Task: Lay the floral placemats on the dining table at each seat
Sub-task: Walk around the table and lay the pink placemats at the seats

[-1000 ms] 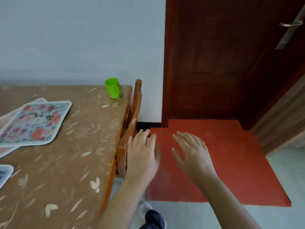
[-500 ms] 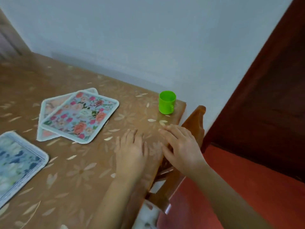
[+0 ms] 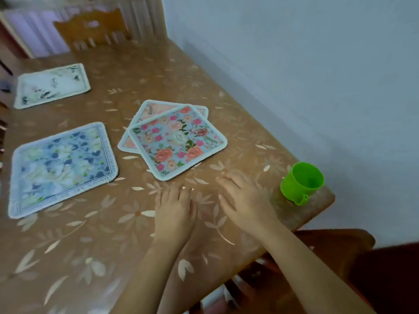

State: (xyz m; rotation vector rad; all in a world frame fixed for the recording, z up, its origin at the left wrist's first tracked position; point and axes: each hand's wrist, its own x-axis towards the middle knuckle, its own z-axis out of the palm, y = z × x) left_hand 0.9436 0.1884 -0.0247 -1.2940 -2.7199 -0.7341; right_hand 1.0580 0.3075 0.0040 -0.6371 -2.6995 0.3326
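A pink-rose floral placemat [image 3: 178, 141] lies askew on top of a peach one [image 3: 149, 112] near the middle of the brown leaf-patterned dining table [image 3: 90, 234]. A blue floral placemat [image 3: 61, 166] lies flat to the left, and a pale white one [image 3: 52, 85] sits at the far left. My left hand [image 3: 174, 209] and my right hand [image 3: 244, 198] hover palm down over the table just short of the rose mat, fingers spread, holding nothing.
A green plastic cup [image 3: 301, 182] stands at the table's right corner beside my right hand. A wooden chair [image 3: 90, 30] stands at the far end, another chair back [image 3: 335, 243] below the near right corner. A white wall runs along the table's right side.
The view has swung left from the door and red floor onto the table. Both hands have come over the tabletop and closer to the stacked mats.
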